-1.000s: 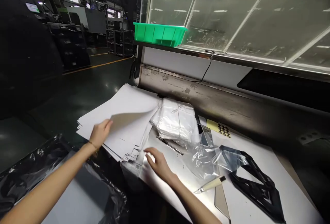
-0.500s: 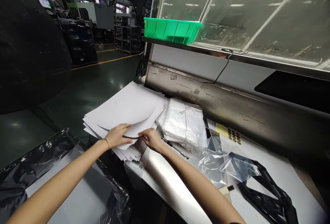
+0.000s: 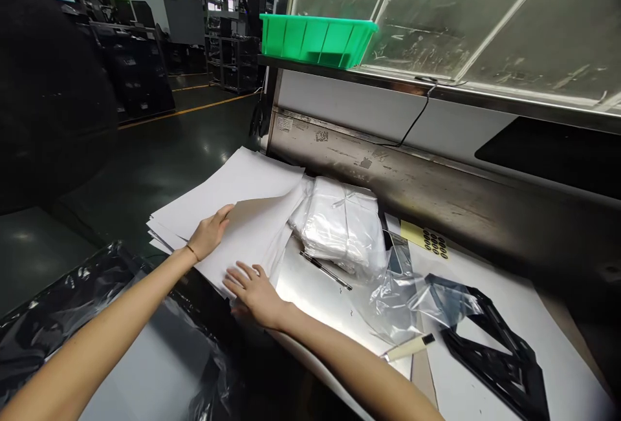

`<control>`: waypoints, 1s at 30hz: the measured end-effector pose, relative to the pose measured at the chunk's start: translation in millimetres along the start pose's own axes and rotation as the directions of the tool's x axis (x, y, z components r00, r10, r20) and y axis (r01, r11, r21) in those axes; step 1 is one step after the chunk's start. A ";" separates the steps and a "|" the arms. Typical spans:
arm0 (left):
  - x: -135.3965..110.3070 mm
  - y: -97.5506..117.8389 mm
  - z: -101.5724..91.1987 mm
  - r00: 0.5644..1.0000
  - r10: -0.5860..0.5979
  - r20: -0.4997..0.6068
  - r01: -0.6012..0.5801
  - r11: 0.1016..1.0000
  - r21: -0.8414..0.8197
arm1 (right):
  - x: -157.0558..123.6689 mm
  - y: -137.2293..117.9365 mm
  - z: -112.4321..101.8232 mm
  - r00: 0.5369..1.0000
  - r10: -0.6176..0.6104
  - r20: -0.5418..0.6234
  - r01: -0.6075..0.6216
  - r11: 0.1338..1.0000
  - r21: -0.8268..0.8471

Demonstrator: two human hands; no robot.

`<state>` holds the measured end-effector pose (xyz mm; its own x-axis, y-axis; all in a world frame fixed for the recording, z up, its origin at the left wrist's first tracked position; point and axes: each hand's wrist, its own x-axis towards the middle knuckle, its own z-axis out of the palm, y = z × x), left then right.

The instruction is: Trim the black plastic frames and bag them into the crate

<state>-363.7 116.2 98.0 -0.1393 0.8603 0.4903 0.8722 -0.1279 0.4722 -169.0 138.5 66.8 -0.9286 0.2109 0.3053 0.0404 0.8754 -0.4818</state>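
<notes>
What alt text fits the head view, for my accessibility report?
A person's left hand lifts a corner of a white paper stack while the right hand touches its edge, beside a plastic-wrapped bundle on a steel bench.

Here's the counter (image 3: pixel 320 298), and a stack of paper sheets (image 3: pixel 218 207) is sitting at its left end, with the left hand (image 3: pixel 209 233) resting on top and the right hand (image 3: pixel 255 295) pressing at the near edge! Just right of the stack, a bundle of plastic bags (image 3: pixel 339 230) is lying with a pen (image 3: pixel 325 270) right in front of it. Further right, a loose plastic bag (image 3: pixel 392 304) is overlapping a die-cut frame (image 3: pixel 490 356), a sticker sheet (image 3: pixel 427 241) is lying behind them, and a tray (image 3: pixel 317 39) is sitting up on the far ledge (image 3: pixel 388 81). Plastic sheeting (image 3: pixel 58 324) is hanging near left, below the counter!
</notes>
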 end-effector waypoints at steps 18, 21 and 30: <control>-29.4 6.3 -7.7 0.997 -0.066 0.045 0.069 0.996 -0.058 | 13.4 4.3 -0.2 0.958 0.086 -0.272 -0.114 0.990 -0.086; -25.6 1.8 -13.5 0.996 -0.086 -0.009 0.086 0.996 -0.037 | 8.6 8.3 21.3 0.997 -0.003 -0.072 -0.007 0.990 -0.144; -28.5 5.7 -15.6 0.996 0.018 0.092 -0.015 0.999 -0.033 | 20.7 23.5 17.7 0.989 0.034 0.147 0.002 0.972 -0.236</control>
<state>-362.1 83.3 98.1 -0.0795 0.8996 0.4294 0.8581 -0.1575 0.4887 -193.7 155.7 47.3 -0.9709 0.1739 0.1647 0.1245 0.9539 -0.2732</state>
